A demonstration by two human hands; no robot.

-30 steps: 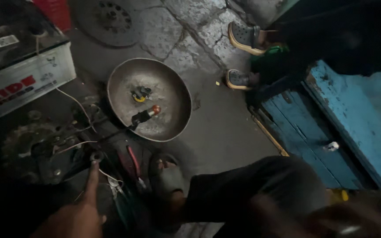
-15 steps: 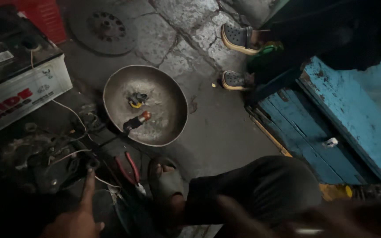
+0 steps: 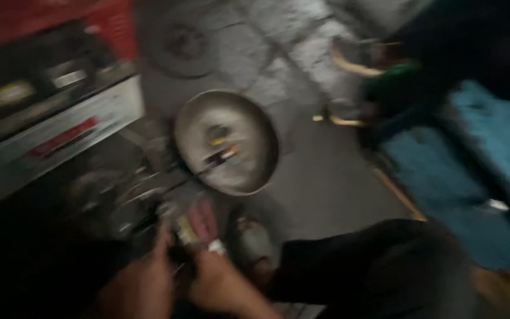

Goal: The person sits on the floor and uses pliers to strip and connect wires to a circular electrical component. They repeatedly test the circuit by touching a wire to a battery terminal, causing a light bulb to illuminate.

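Meeting now: both hands (image 3: 178,283), pliers (image 3: 199,221).

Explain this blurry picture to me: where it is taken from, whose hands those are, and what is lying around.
There is no machine here. A person wears a camera on the head, and it looks down at their own two bare hands and the ground. The picture is smeared by motion.

The left hand and the right hand meet low in the frame around red-handled pliers and a small yellowish part; the blur hides which fingers grip what.

Beyond them a round metal dish lies on the grey floor with small parts inside. At upper left stands a boxy battery, at right a blue wooden bench. The person's sandalled foot shows by the hands, and another person's shoes at the top.
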